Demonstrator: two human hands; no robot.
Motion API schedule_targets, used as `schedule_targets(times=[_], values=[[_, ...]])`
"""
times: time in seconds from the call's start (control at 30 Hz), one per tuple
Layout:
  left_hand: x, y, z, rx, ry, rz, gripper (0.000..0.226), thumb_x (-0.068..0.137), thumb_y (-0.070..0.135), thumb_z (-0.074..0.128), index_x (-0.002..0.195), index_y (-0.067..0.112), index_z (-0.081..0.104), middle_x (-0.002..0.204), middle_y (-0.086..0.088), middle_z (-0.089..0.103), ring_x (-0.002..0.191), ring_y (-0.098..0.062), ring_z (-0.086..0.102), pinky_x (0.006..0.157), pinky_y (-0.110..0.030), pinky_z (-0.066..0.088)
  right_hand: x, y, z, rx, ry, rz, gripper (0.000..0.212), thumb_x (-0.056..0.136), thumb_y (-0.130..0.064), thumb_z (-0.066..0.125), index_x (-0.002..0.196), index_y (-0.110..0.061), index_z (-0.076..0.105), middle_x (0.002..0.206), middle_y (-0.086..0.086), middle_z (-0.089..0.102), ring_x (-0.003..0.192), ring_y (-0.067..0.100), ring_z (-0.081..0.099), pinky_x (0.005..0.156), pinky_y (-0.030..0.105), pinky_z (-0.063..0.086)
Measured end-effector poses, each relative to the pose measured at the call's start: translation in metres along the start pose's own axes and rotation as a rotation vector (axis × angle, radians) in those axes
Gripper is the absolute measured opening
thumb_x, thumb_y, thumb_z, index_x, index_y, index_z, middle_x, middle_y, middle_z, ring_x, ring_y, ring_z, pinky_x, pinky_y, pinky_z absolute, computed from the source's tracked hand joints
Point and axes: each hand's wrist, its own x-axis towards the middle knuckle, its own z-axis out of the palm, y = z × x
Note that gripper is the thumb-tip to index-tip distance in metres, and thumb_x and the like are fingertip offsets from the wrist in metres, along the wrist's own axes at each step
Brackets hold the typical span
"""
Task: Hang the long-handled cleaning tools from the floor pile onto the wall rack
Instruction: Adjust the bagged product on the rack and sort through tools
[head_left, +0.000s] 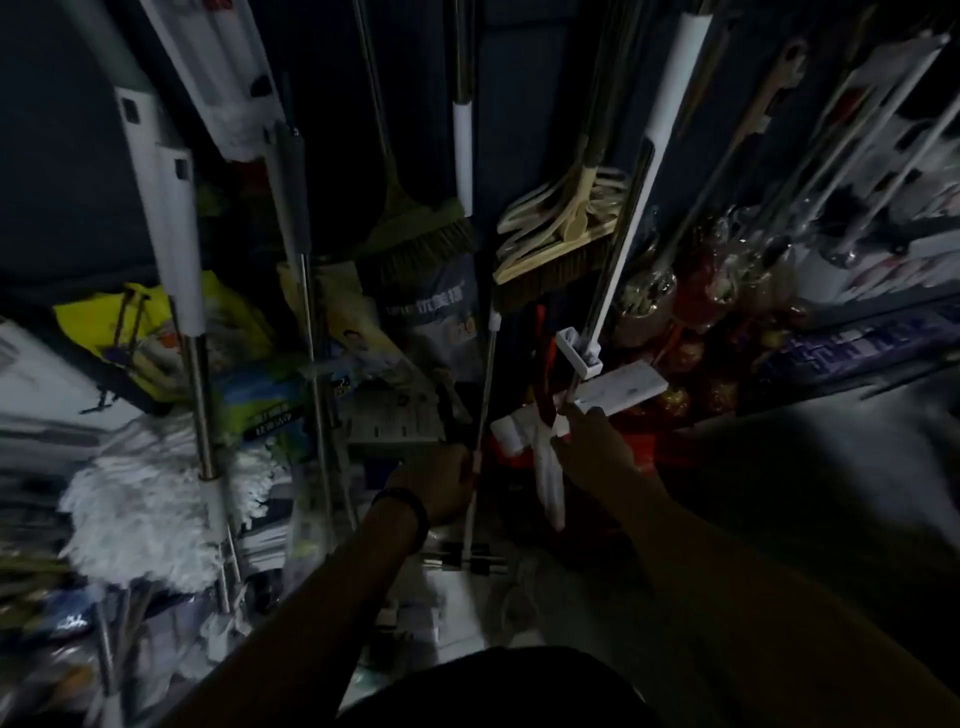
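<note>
The scene is dim. My left hand (441, 483) is closed around a thin metal pole (483, 395) that runs up to a white grip sleeve (463, 156); a roller head (467, 564) sits at its lower end. My right hand (592, 441) pinches the white base of a flat mop (618, 389), whose white handle (670, 104) slants up to the right. A white string mop (140, 514) with a steel handle hangs at the left. Two brooms (415, 244) (556, 244) hang against the dark wall in the middle.
Packaged goods, including a yellow bag (140, 317) and a grey pack (436, 312), crowd the shelf and floor behind the tools. More wrapped mops (883, 130) lean at the right. Red items (691, 312) lie low right. Bare floor (831, 467) shows at the right.
</note>
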Motion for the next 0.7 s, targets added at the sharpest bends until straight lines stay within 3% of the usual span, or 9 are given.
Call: schedule_targets(times=[0.2,0.3,0.4,0.53,0.63,0.7], values=[[0.025,0.031,-0.004,-0.04,-0.017,-0.086,0.026,0.103,0.035,0.052,0.093,0.013,0.062,0.095,-0.012,0.069,0.086,-0.032,0.066,0.076,-0.042,0.054,0.064,0.02,0.008,-0.058,-0.179,-0.13,0.067,0.104,-0.045,0.054,0.163,-0.032,0.025,0.159,0.025,0.036,0.121,0.041,0.064,0.087,0.046,0.06],[0.033,0.041,-0.002,-0.049,-0.009,-0.094,0.032,0.102,0.042,0.045,0.088,0.016,0.058,0.09,-0.011,0.067,0.082,-0.032,0.064,0.074,-0.043,0.053,0.089,0.029,0.02,-0.177,-0.25,-0.173,0.086,0.103,-0.055,0.049,0.167,-0.025,0.002,0.163,0.029,0.032,0.127,0.046,0.06,0.088,0.046,0.057],[0.038,0.045,0.0,-0.017,0.022,-0.106,0.04,0.101,0.048,0.042,0.092,0.015,0.062,0.089,-0.006,0.067,0.079,-0.025,0.064,0.072,-0.042,0.054,0.094,0.027,0.026,-0.198,-0.234,-0.155,0.079,0.104,-0.056,0.047,0.166,-0.018,0.016,0.163,0.027,0.033,0.136,0.046,0.053,0.101,0.052,0.055],[0.041,0.051,-0.005,-0.029,0.012,-0.094,0.025,0.104,0.033,0.051,0.083,0.021,0.05,0.082,0.001,0.056,0.075,-0.022,0.056,0.067,-0.034,0.042,0.105,0.025,0.027,-0.105,-0.213,-0.046,0.055,0.107,-0.043,0.048,0.153,-0.013,0.043,0.15,0.02,0.053,0.13,0.038,0.059,0.102,0.048,0.055],[0.042,0.05,-0.006,-0.032,0.026,-0.096,0.022,0.105,0.029,0.052,0.085,0.02,0.049,0.086,-0.004,0.058,0.076,-0.02,0.052,0.068,-0.031,0.035,0.11,0.026,0.024,-0.062,-0.191,-0.051,0.037,0.107,-0.026,0.05,0.137,-0.008,0.06,0.137,0.02,0.061,0.121,0.036,0.063,0.094,0.041,0.057],[0.042,0.051,-0.008,-0.043,0.03,-0.087,0.022,0.104,0.025,0.054,0.09,0.009,0.057,0.093,-0.009,0.066,0.08,-0.023,0.059,0.067,-0.033,0.04,0.11,0.031,0.02,0.011,-0.189,-0.084,0.03,0.104,-0.024,0.055,0.123,-0.006,0.069,0.125,0.018,0.068,0.115,0.034,0.065,0.084,0.031,0.049]])
